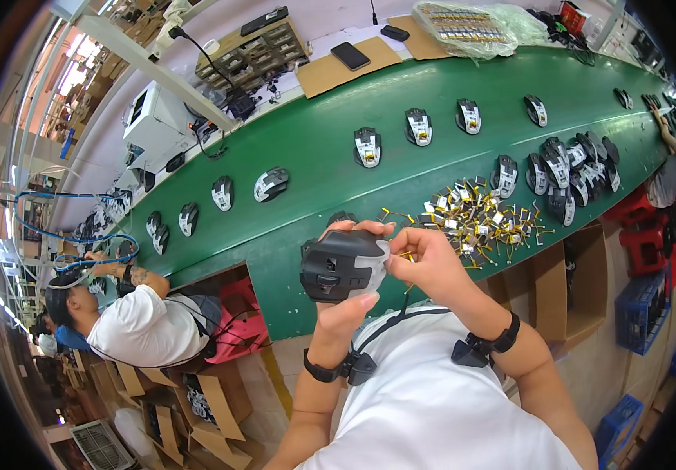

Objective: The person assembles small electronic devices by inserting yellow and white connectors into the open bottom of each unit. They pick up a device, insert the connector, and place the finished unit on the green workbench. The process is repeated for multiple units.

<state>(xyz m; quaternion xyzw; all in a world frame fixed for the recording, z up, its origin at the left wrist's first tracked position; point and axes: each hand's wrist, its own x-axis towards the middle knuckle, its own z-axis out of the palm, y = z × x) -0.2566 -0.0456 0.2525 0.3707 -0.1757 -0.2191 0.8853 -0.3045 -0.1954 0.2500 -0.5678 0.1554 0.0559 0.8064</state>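
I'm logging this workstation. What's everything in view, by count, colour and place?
Held mouse: one, black and grey, centre
Bench: one, green, across middle
Other mice: many, black and silver, on bench
Wired packs: many, silver, right of centre
Phone: one, black, on far-side cardboard
Stools: several, red or pink, both sides
Crates: several, blue, lower right
Boxes: several, brown, near bench
Co-workers: several, mixed tops, both sides
Left fingers: one hand, around held mouse
Right fingers: one hand, at its grey end
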